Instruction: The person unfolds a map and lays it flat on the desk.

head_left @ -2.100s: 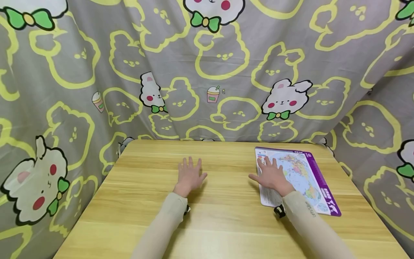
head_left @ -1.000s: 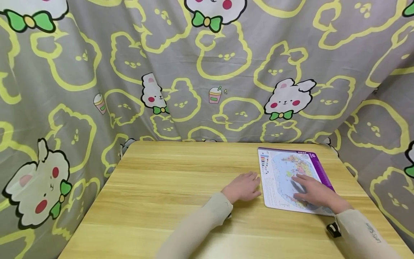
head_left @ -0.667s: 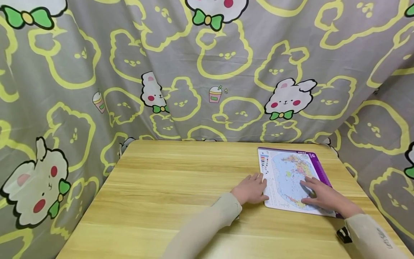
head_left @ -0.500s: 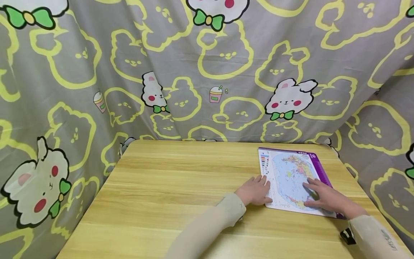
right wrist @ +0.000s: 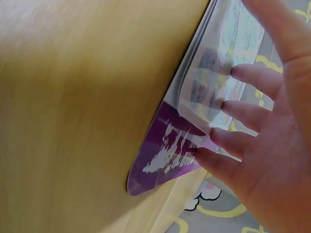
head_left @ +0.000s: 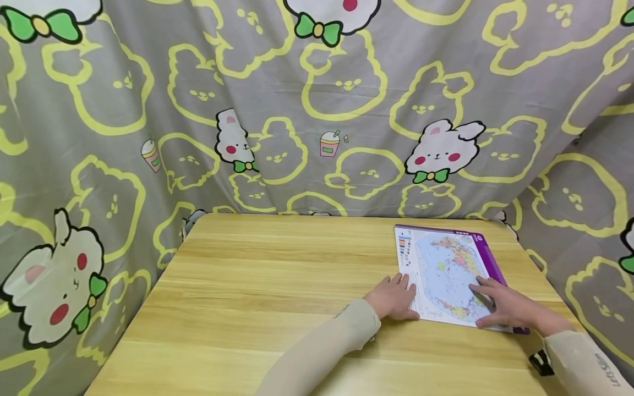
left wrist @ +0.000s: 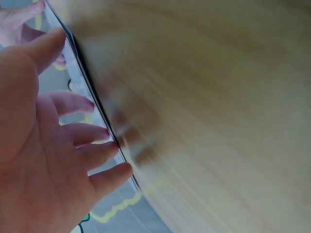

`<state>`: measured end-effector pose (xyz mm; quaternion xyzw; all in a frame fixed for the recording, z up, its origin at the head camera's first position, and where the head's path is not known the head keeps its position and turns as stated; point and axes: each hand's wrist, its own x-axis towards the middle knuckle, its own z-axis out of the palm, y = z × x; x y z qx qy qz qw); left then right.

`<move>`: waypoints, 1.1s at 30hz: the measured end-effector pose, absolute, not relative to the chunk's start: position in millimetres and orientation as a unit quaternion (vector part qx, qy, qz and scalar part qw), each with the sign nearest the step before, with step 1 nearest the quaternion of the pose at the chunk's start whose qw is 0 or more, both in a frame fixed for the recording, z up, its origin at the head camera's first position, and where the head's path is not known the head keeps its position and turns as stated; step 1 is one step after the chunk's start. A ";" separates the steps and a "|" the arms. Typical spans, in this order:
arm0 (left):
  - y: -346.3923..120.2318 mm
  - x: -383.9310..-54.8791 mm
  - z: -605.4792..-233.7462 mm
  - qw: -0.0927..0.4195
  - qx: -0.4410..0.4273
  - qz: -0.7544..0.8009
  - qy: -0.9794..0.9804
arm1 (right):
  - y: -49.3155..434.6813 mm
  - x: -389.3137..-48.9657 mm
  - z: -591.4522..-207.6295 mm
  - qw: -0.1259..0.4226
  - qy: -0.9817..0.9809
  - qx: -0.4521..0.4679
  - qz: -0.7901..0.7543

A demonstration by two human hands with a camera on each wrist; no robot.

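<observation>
A flat world map board [head_left: 443, 275] with a purple border lies at the right of the table. Layers show along its edge in the right wrist view, where a white-edged map sheet [right wrist: 221, 63] sits over a purple corner [right wrist: 165, 150]. My left hand [head_left: 393, 297] is at the board's left edge near its front corner, fingers spread and fairly straight. In the left wrist view, those fingertips [left wrist: 99, 133] line up along the thin edge. On the opposite side, my right hand [head_left: 510, 305] has its thumb and fingers apart, with fingertips right at the map surface. Neither hand grips it.
The wooden table [head_left: 277, 264] reaches back to a grey curtain [head_left: 292, 88] printed with rabbits and yellow outlines, which also hangs at both sides. A black wrist strap [head_left: 541, 363] shows below the right sleeve.
My left hand has moved right from the bare table to the board's left edge. My right hand has shifted from the board's left side to its right side. The board stays in place.
</observation>
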<state>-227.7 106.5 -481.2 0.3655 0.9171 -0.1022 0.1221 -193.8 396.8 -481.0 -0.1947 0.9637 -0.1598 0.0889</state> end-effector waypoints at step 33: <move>78.3 -229.7 -475.5 0.167 0.350 -0.097 0.917 | 379.4 -190.4 -485.9 0.061 0.955 -0.236 -0.168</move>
